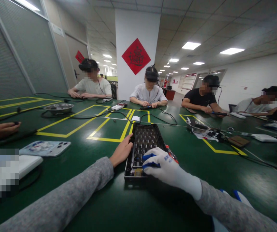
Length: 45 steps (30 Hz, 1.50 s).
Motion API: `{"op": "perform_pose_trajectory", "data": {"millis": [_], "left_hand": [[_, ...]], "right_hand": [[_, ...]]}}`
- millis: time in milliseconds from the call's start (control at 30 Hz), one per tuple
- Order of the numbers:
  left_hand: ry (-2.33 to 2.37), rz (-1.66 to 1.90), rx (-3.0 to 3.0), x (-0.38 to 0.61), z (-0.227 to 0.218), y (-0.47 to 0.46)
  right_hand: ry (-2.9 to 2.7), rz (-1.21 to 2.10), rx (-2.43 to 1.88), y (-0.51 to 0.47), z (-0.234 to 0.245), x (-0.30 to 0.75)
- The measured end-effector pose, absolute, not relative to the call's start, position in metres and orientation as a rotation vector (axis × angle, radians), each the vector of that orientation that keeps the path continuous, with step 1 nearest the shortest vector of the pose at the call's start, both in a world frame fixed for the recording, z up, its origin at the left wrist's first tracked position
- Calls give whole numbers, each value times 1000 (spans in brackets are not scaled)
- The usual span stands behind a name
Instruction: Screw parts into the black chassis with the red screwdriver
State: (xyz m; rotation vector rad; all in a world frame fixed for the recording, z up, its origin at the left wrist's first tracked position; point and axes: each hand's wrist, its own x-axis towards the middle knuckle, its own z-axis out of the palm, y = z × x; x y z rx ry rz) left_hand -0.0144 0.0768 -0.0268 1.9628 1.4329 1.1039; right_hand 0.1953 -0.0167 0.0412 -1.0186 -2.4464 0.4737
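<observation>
A long black open-topped case (145,137) lies on the table in front of me, with rows of small shiny dark pieces inside and a yellowish patch (138,172) at its near end. My left hand (122,149), bare, grips the case's left edge, thumb along the rim. My right hand (165,166) wears a white knit glove with blue fingertips. Its fingers curl down over the near right part of the case; whatever sits between the fingertips is hidden. Just behind that glove, a red-handled tool (171,153) rests against the case's right side, partly covered.
Left of me lie a phone (45,148) and a white box-like device (29,164). A metal bowl (59,108) stands farther left; another bowl (197,125) with cables is to the right. Another glove (242,197) lies by my right forearm. Several people sit around the green table (100,199).
</observation>
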Motion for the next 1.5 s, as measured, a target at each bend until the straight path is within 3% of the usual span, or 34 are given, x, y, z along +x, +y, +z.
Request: {"op": "perform_pose_trajectory", "data": {"millis": [1500], "left_hand": [[1431,1123,1944,-14,-28,77]], "right_hand": [[-2466,422,-988,-17,41,195]]}}
